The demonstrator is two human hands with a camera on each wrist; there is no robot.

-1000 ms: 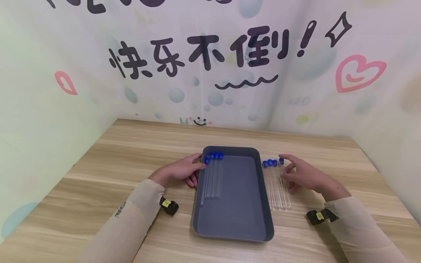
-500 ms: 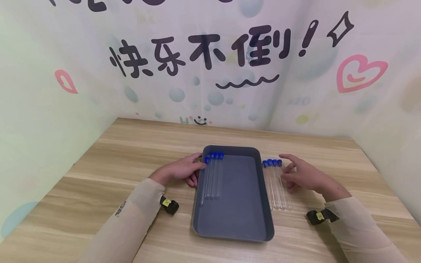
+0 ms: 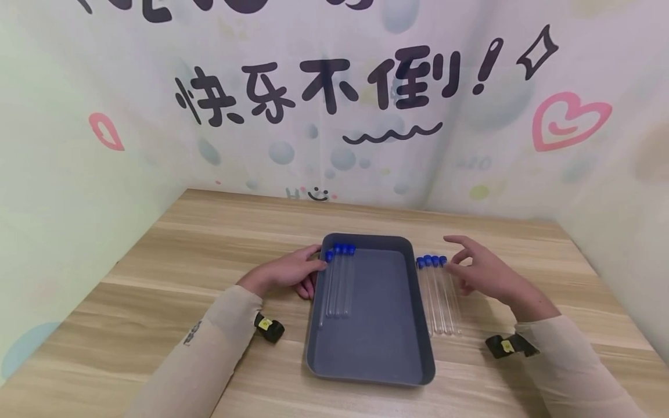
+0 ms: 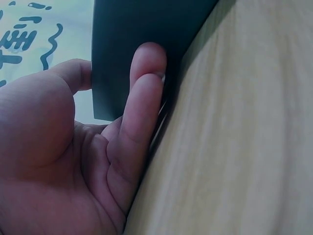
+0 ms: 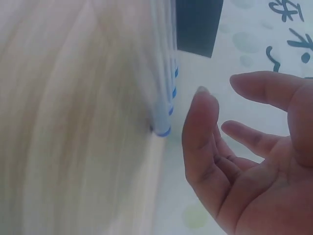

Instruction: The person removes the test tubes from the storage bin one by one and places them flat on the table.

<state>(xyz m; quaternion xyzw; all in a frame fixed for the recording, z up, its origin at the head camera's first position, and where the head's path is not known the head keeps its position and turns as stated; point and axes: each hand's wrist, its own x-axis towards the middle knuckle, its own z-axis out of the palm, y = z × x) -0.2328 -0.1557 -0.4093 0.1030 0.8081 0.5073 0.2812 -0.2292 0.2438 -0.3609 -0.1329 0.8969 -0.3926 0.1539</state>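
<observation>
Compared with one second ago, the right hand (image 3: 483, 273) is lifted a little off the wooden table (image 3: 209, 244), and its fingers are spread and relaxed; they hold nothing. One second ago the rightmost tube of the row beside it lay slightly apart, with its cap further from the person; now the four clear tubes with blue caps (image 3: 439, 296) lie close together and even. The left hand (image 3: 287, 273) looks the same as before, and so do the three tubes in the tray.

The row of four clear tubes lies on the table between the dark grey rectangular plastic tray (image 3: 413, 325) and the right hand. From the open fingers the tubes are just to the left, near the fingertips but not touching them. The right wrist view shows a clear gap between the blue caps (image 5: 164, 129) and the nearest finger (image 5: 200, 127). The long axis of the tubes runs away from the person, parallel to the long side of the tray, with the caps at the far end. The right hand is much nearer to this row than the left.

The left hand rests against the outer left wall of the tray (image 4: 122, 49) with straight fingers pressed on it. Inside the tray, near this wall, lie three more capped clear tubes (image 3: 338, 281), pointing the same way.
</observation>
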